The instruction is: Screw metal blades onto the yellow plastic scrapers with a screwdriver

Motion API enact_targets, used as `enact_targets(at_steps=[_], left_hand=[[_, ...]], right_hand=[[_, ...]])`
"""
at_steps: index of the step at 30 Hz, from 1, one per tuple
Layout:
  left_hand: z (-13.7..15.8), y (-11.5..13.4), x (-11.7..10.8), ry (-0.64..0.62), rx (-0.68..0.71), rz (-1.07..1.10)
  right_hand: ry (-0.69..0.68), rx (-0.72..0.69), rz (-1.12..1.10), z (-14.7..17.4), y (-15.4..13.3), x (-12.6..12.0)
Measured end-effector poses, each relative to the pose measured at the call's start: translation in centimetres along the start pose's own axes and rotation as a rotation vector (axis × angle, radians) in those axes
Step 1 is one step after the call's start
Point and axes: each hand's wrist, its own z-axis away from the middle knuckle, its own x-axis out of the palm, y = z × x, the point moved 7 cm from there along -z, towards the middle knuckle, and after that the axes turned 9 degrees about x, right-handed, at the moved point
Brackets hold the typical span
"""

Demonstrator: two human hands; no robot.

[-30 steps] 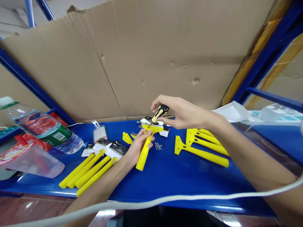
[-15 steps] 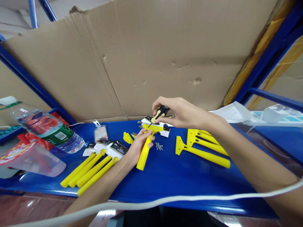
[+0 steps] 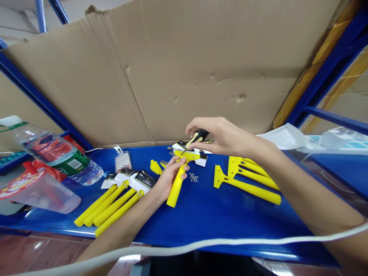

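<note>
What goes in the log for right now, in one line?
left hand: holds yellow scraper | right hand: holds screwdriver, tip at scraper's head | small screws: loose on blue surface

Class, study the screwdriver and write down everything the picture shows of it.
The screwdriver has a thick black and cream handle, seemingly plastic, and a thin, metal-looking shaft. It slants in the picture, handle up and to the right, shaft pointing down to the left at the head of the yellow scraper. The right hand grips the handle and hides part of it. The tip is too small to make out clearly.
</note>
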Motion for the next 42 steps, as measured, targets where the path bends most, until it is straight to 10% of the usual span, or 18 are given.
enact_targets(at_steps=[42], left_hand=[[0.11, -0.18, -0.14, -0.02, -0.003, 0.014]], right_hand=[[0.082, -0.033, 0.068, 0.09, -0.03, 0.11]])
